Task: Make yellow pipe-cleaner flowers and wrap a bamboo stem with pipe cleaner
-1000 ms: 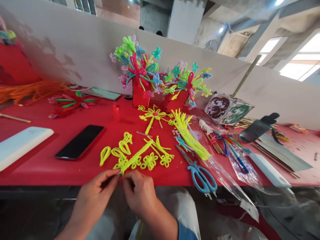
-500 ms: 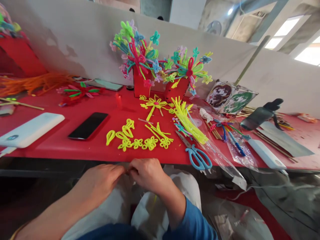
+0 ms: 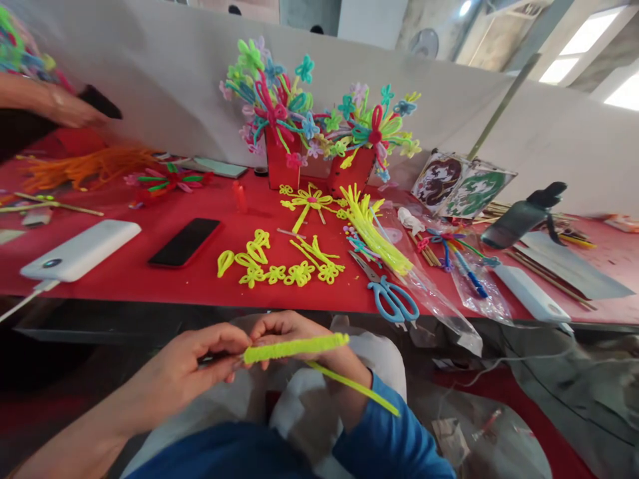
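Just off the table's front edge, my left hand [image 3: 200, 359] pinches the left end of a thick yellow-green fuzzy strip [image 3: 299, 347]. My right hand [image 3: 294, 332] is closed behind the same strip, its fingertips partly hidden by it. A thinner yellow-green stem [image 3: 357, 387] slants down to the right over my right wrist. On the red table ahead lie yellow looped flowers [image 3: 299, 273], a larger yellow flower with a pink centre [image 3: 310, 199] and a bundle of yellow stems [image 3: 374, 233]. Blue-handled scissors [image 3: 392, 298] rest right of the flowers.
A black phone [image 3: 184, 242] and white power bank [image 3: 82, 251] lie left. Red boxes [image 3: 283, 159] hold colourful flowers. A dark bottle [image 3: 519, 226], another power bank [image 3: 532, 293] and plastic wrap are right. Another person's arm [image 3: 50, 100] reaches in at upper left.
My hands have lifted and turned, bringing the yellow-green strip and stem into sight. The view has shifted slightly. Another person's arm has appeared at the upper left.
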`<state>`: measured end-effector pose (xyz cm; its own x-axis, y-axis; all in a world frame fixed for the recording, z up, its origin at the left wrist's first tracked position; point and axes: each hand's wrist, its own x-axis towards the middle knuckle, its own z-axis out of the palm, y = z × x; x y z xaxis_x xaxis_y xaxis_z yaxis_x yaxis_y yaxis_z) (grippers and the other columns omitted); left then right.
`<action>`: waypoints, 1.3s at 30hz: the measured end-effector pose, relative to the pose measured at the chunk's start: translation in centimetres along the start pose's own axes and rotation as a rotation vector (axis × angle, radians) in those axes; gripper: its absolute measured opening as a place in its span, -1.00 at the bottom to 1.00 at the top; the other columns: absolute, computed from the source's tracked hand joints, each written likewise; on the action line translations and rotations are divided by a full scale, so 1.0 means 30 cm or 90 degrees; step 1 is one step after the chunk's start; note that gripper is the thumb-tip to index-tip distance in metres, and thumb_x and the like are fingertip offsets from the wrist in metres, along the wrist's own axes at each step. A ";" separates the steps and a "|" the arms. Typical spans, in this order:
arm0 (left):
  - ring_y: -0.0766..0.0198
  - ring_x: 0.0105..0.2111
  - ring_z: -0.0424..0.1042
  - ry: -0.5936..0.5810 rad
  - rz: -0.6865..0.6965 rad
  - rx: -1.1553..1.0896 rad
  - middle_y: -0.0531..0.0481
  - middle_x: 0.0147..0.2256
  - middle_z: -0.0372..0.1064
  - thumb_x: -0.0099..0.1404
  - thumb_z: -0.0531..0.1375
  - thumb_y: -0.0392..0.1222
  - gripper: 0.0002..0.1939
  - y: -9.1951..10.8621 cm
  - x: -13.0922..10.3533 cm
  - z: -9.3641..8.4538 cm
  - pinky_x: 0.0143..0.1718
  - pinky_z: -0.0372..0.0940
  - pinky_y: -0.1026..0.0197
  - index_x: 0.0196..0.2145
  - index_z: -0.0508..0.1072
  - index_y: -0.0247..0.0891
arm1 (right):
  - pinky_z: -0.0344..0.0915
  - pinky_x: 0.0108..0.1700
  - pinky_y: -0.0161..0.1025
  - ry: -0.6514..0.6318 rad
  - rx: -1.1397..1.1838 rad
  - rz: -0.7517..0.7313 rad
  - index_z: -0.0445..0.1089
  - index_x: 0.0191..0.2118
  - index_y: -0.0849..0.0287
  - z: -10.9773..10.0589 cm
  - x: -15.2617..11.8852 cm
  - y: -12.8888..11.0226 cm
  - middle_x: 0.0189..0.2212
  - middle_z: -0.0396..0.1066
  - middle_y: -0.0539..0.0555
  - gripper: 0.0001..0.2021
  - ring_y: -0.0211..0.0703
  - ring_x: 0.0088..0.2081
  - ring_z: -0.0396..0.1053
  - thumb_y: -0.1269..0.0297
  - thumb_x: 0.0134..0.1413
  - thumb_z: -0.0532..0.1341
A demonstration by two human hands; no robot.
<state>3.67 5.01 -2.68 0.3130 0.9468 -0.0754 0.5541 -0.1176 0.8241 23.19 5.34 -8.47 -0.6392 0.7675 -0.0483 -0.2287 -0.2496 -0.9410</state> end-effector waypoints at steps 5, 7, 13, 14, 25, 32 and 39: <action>0.20 -0.56 0.45 -0.004 -0.022 -0.084 0.07 -0.61 0.48 0.00 0.26 -0.04 -0.85 -0.035 0.011 0.024 -0.50 0.38 0.26 -0.48 0.61 -0.08 | 0.13 -0.58 -0.46 0.112 0.022 -0.114 0.32 -0.39 0.17 0.036 0.041 0.046 -0.56 0.34 -0.07 -0.65 -0.36 -0.57 0.25 -0.03 -0.08 0.31; 0.18 -0.53 0.46 0.036 -0.040 -0.101 0.05 -0.59 0.49 0.02 0.26 -0.04 -0.83 -0.055 0.018 0.035 -0.48 0.38 0.24 -0.46 0.61 -0.12 | 0.19 -0.52 -0.42 0.150 -0.003 -0.170 0.34 -0.38 0.18 0.050 0.050 0.047 -0.54 0.33 -0.08 -0.64 -0.36 -0.56 0.23 -0.06 -0.06 0.29; 0.16 -0.49 0.49 0.085 -0.078 -0.166 0.03 -0.54 0.51 0.05 0.27 -0.04 -0.79 -0.070 0.034 0.079 -0.43 0.39 0.21 -0.40 0.59 -0.20 | 0.17 -0.51 -0.42 0.289 -0.104 -0.169 0.37 -0.46 0.21 0.062 0.050 0.045 -0.60 0.28 -0.10 -0.69 -0.37 -0.57 0.18 0.03 -0.03 0.29; 0.16 -0.48 0.50 0.090 -0.075 -0.169 0.02 -0.53 0.52 0.05 0.27 -0.03 -0.78 -0.067 0.034 0.085 -0.41 0.39 0.21 -0.39 0.59 -0.20 | 0.16 -0.51 -0.43 0.317 -0.126 -0.169 0.36 -0.48 0.21 0.061 0.049 0.049 -0.61 0.27 -0.10 -0.70 -0.37 -0.57 0.18 0.04 -0.02 0.28; 0.09 -0.47 0.52 0.091 -0.046 -0.180 0.01 -0.53 0.56 0.03 0.27 0.05 -0.75 -0.093 0.044 0.097 -0.44 0.42 0.20 -0.46 0.58 -0.17 | 0.08 -0.54 -0.41 0.403 -0.191 -0.209 0.26 -0.53 0.19 0.083 0.067 0.082 -0.64 0.19 -0.11 -0.75 -0.37 -0.59 0.12 0.13 0.00 0.20; 0.07 -0.38 0.55 0.014 -0.040 -0.299 -0.02 -0.44 0.58 0.07 0.27 0.10 -0.69 -0.128 0.065 0.075 -0.36 0.45 0.19 -0.35 0.59 -0.16 | 0.17 -0.51 -0.39 0.445 -0.215 -0.215 0.29 -0.50 0.18 0.103 0.080 0.052 -0.62 0.28 -0.07 -0.75 -0.33 -0.59 0.17 0.11 0.02 0.20; 0.10 -0.45 0.54 0.095 -0.079 -0.372 -0.01 -0.50 0.58 -0.07 0.32 0.07 -0.69 -0.157 0.101 0.049 -0.43 0.45 0.21 -0.44 0.57 -0.20 | 0.26 -0.47 -0.39 0.513 -0.264 -0.180 0.42 -0.37 0.17 0.139 0.145 0.071 -0.55 0.33 -0.02 -0.80 -0.28 -0.53 0.24 0.17 0.09 0.15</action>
<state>3.13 8.00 -7.62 0.1390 0.9794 -0.1462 0.0523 0.1402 0.9887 16.85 5.67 -9.28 0.1348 0.9825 0.1288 0.0798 0.1188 -0.9897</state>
